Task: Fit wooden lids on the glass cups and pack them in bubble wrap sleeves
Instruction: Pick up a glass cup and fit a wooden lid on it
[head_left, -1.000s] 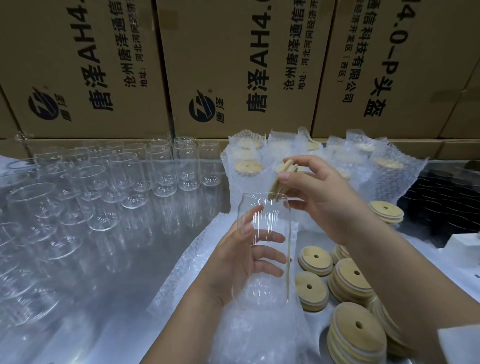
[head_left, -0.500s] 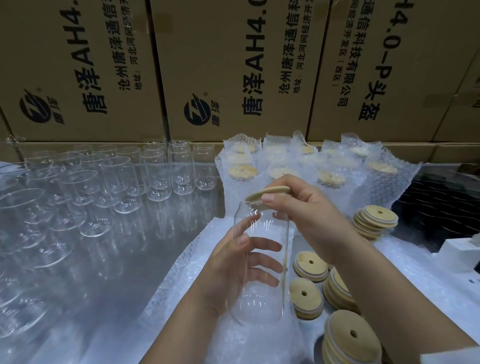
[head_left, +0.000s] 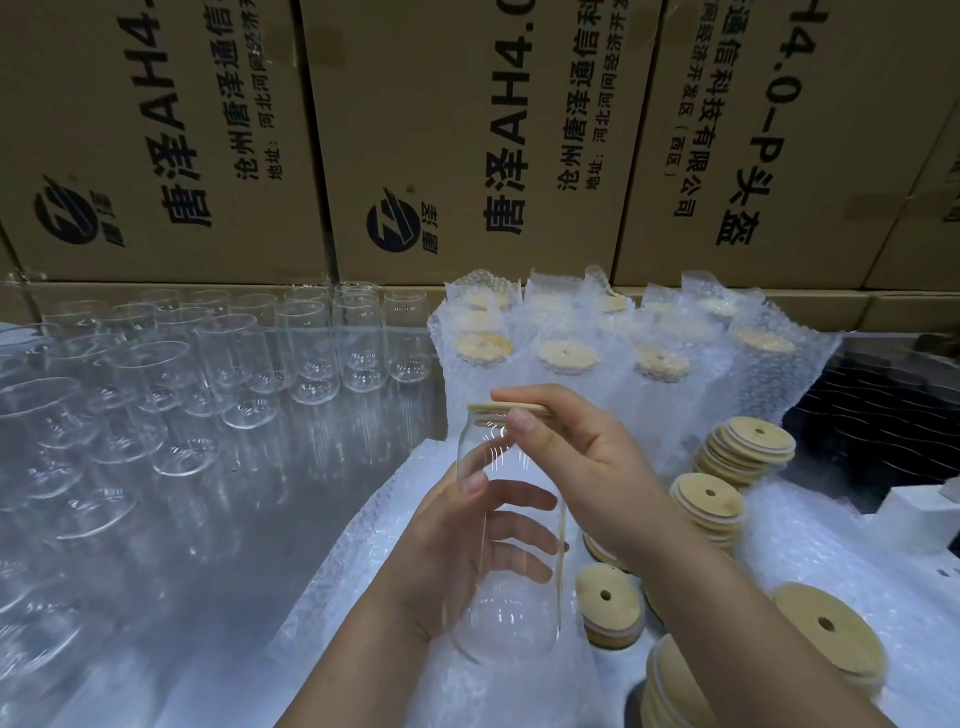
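Left hand (head_left: 441, 566) and right hand (head_left: 587, 467), either side of the glass cup (head_left: 504, 631), show bare forearms and short, plain nails.

One wide-angle view, worn on the person's head, faces forward and tilts steeply down along the forearms. It sits close: the left grip (head_left: 457, 566) and right grip (head_left: 582, 467) fill the lower middle of the frame, with the glass cup (head_left: 506, 613) and wooden lid (head_left: 511, 410) they hold near the centre. Beyond the grips the view reaches sleeved cups (head_left: 566, 358) and then a wall of cardboard boxes (head_left: 467, 130) across the top. To the left of the grips the tabletop (head_left: 234, 597) with rows of empty cups (head_left: 311, 353) stretches to the frame edge. To their right lid stacks (head_left: 706, 504) run off the lower corner. Straight lines bow towards the borders.
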